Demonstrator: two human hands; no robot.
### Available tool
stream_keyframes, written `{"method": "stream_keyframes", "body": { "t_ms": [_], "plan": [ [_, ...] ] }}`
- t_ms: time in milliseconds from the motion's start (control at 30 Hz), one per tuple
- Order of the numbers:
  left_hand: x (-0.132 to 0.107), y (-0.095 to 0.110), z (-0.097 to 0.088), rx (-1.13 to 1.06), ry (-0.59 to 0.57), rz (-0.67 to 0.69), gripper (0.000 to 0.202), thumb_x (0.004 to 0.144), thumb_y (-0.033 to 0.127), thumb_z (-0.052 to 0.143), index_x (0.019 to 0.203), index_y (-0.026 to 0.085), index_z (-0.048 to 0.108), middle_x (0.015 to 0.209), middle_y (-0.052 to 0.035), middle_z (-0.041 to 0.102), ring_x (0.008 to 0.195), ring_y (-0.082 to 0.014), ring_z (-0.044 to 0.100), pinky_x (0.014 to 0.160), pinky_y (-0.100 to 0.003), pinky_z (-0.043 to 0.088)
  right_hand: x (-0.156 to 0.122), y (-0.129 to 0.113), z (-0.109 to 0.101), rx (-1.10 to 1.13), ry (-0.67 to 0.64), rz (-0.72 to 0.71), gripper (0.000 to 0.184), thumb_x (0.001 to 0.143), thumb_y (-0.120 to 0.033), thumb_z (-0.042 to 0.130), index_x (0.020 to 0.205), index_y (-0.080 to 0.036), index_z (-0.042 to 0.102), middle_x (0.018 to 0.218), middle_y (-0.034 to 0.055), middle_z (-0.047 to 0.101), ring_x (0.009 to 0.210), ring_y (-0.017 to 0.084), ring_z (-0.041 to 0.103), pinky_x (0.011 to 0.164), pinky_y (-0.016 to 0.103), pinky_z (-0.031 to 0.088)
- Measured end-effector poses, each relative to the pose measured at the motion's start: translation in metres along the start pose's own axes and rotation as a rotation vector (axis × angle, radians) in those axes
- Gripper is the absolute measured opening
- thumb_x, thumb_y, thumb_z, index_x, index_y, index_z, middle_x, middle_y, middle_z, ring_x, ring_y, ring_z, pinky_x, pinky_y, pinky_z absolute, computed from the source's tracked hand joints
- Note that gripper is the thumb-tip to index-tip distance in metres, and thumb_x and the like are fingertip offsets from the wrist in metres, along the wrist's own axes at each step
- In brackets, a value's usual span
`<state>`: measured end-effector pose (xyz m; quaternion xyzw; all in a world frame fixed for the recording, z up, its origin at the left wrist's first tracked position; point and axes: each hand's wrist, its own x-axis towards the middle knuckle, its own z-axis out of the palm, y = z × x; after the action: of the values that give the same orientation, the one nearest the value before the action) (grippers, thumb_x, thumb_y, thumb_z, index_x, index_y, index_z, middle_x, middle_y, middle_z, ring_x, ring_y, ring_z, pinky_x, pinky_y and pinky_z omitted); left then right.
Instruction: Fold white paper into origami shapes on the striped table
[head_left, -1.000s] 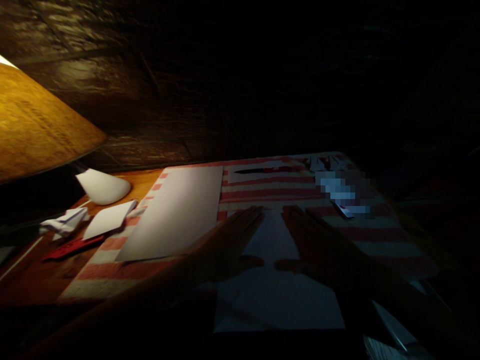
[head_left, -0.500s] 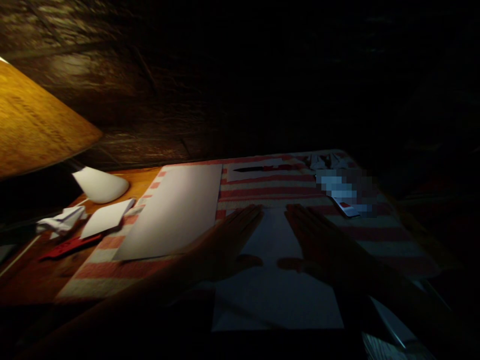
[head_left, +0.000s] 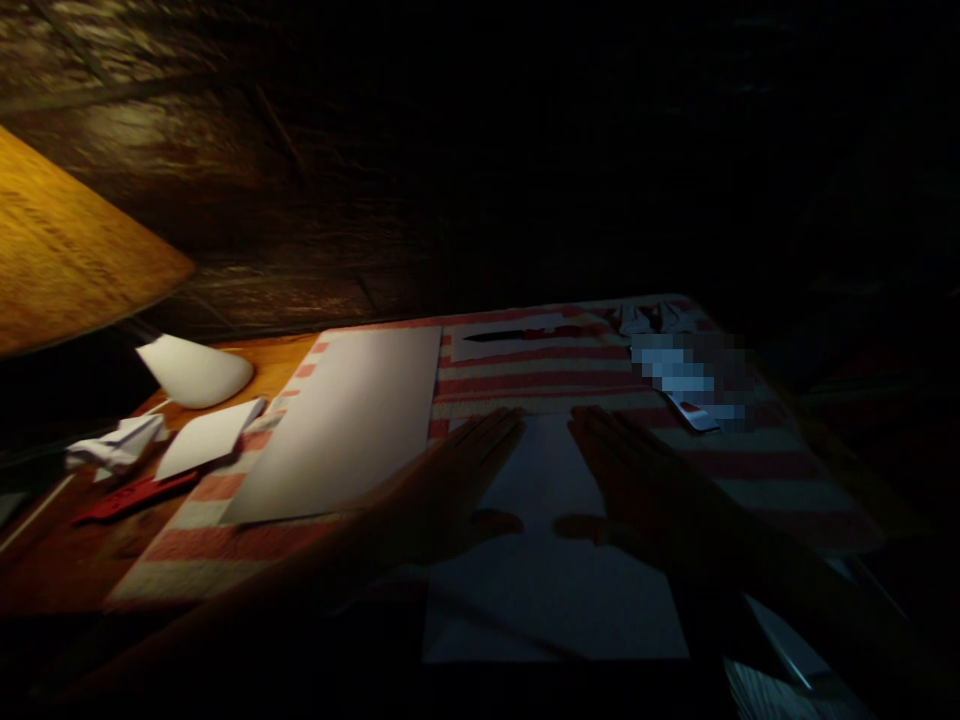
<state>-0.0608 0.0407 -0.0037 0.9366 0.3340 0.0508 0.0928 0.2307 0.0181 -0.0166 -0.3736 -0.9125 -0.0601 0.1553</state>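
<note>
While your palms are facing down, your left hand (head_left: 457, 485) and right hand (head_left: 637, 475) are resting on a white sheet (head_left: 555, 600) at the middle of the table's near edge. In each, the fingers are stretching straight, lying side by side; the thumbs are standing apart from them, pointing inward with a gap between their tips. Your hands are covering the sheet's sides, and your left forearm is crossing the near edge of the striped cloth (head_left: 187, 545). A larger sheet (head_left: 352, 410) is lying left of your hands, its near right corner partly hidden. A knife (head_left: 517, 336) is lying by the far edge, folded paper shapes (head_left: 652, 318) are standing toward the far right corner, and a phone (head_left: 694, 412), partly pixelated, is lying nearer. A lamp (head_left: 75, 240) is lighting the left edge; shadow is obscuring the right.
</note>
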Motion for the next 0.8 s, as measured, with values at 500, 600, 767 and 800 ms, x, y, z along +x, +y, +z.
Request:
{"method": "stream_keyframes", "body": {
  "t_ms": [500,600,767,800],
  "plan": [
    [0.0003,0.0003,-0.0014,0.002,-0.025,-0.005,0.096,0.092,0.066,0.053,0.162,0.020,0.006,0.169,-0.0169,0.018,0.155,-0.0348,0.019,0.123,-0.054,0.027,-0.0012,0.0017,0.0033,0.028,-0.005,0.015,0.093,0.091,-0.074,0.047,0.145,0.002,0.049,0.151,0.0288,0.048,0.142,0.039,0.046,0.114,0.055,0.043],
    [0.0014,0.0009,-0.0021,-0.004,-0.036,-0.009,0.096,0.092,0.067,0.054,0.162,0.019,0.010,0.169,-0.0167,0.020,0.155,-0.0344,0.019,0.123,-0.053,0.026,-0.0023,0.0026,0.0053,0.014,0.001,0.006,0.094,0.092,-0.074,0.047,0.146,0.003,0.047,0.151,0.0295,0.047,0.141,0.040,0.046,0.113,0.056,0.044],
    [0.0022,0.0011,-0.0024,-0.038,-0.008,-0.006,0.095,0.091,0.064,0.057,0.162,0.020,0.012,0.168,-0.0166,0.023,0.154,-0.0346,0.023,0.123,-0.054,0.028,-0.0008,0.0002,0.0036,0.027,0.014,0.013,0.091,0.092,-0.072,0.049,0.148,0.001,0.046,0.151,0.0293,0.047,0.142,0.040,0.045,0.113,0.056,0.044],
    [0.0023,0.0012,-0.0025,-0.044,-0.003,-0.007,0.095,0.091,0.063,0.058,0.162,0.020,0.012,0.168,-0.0166,0.024,0.154,-0.0348,0.024,0.122,-0.054,0.029,0.0000,-0.0005,0.0027,0.021,0.011,0.013,0.092,0.092,-0.072,0.048,0.147,0.001,0.047,0.151,0.0293,0.048,0.142,0.040,0.046,0.113,0.056,0.044]
  ]
}}
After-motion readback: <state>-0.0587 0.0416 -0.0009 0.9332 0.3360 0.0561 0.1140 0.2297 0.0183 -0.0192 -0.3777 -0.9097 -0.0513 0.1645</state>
